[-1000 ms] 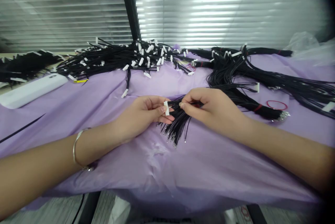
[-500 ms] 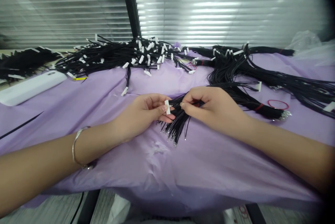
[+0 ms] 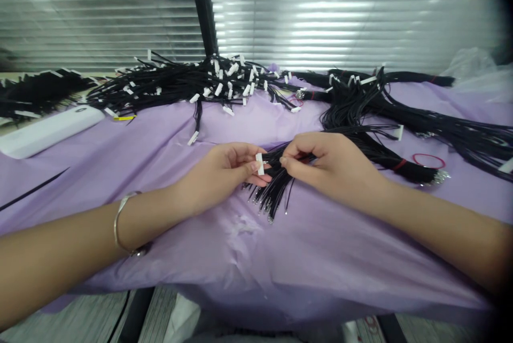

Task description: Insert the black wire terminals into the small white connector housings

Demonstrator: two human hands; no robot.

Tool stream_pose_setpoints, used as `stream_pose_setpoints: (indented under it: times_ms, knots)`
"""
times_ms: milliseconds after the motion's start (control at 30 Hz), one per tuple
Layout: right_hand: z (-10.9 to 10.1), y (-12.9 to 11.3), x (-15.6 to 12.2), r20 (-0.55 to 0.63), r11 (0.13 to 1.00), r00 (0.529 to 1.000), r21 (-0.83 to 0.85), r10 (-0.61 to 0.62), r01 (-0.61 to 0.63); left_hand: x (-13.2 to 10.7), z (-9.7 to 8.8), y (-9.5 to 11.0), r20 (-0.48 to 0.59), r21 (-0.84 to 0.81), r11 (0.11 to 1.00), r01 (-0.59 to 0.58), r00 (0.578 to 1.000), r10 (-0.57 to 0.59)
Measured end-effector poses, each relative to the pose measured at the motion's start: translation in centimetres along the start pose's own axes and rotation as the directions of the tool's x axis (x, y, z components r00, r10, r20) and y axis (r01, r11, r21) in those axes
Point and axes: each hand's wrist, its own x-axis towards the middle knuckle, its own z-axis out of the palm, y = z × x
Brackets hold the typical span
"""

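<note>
Between the thumb and fingers of my left hand (image 3: pixel 230 168) is a small white connector housing (image 3: pixel 260 164), held upright. My right hand (image 3: pixel 320 158) pinches a thin black wire just right of the housing; its metal end points at the housing, and I cannot tell whether it sits inside. Beneath both hands lies a bundle of black wires (image 3: pixel 276 188), their bare metal terminals fanned out toward me. The bundle runs on behind my right hand.
A large pile of black wires with white connectors (image 3: pixel 172 84) lies along the back. More wire bundles (image 3: pixel 404 164) lie at right, near a red rubber band (image 3: pixel 428 161). A long white case (image 3: pixel 52 130) is at left. Purple sheeting (image 3: pixel 160 257) covers the table.
Both hands keep their grips and stay close together over the wire bundle. The whole view has shifted slightly, so everything appears a little farther right; little else differs.
</note>
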Motion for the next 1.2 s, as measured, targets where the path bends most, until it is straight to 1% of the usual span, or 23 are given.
stream_pose_setpoints:
  times_ms: [300, 467, 633, 733, 933, 1200]
  knots:
    - [0.0, -0.1, -0.1, -0.004, 1.0, 1.0, 0.003, -0.005, 0.005, -0.3, 0.3, 0.4, -0.021, 0.065, 0.997, 0.028, 0.999, -0.027]
    - [0.2, -0.1, -0.2, -0.011, 1.0, 1.0, 0.011, -0.028, 0.028, -0.2, 0.2, 0.3, -0.011, 0.056, 0.998, 0.027, 1.0, -0.027]
    - [0.6, 0.1, -0.1, -0.022, 0.999, 1.0, 0.042, -0.007, 0.008, -0.2, 0.0, 0.2, 0.02, 0.045, 0.999, 0.024, 0.999, -0.025]
    - [0.8, 0.2, 0.0, -0.01, 1.0, 1.0, 0.021, -0.004, 0.004, -0.2, 0.0, 0.2, 0.03, 0.025, 0.999, 0.03, 0.999, -0.031]
    - [1.3, 0.5, 0.1, -0.028, 0.996, 0.996, -0.04, -0.081, 0.08, 0.0, -0.1, 0.1, 0.016, 0.005, 0.999, 0.038, 0.999, -0.038]
    - [1.3, 0.5, 0.1, -0.023, 0.988, 0.988, -0.013, -0.154, 0.154, 0.0, -0.4, -0.2, 0.032, -0.003, 1.0, 0.03, 0.999, -0.03]
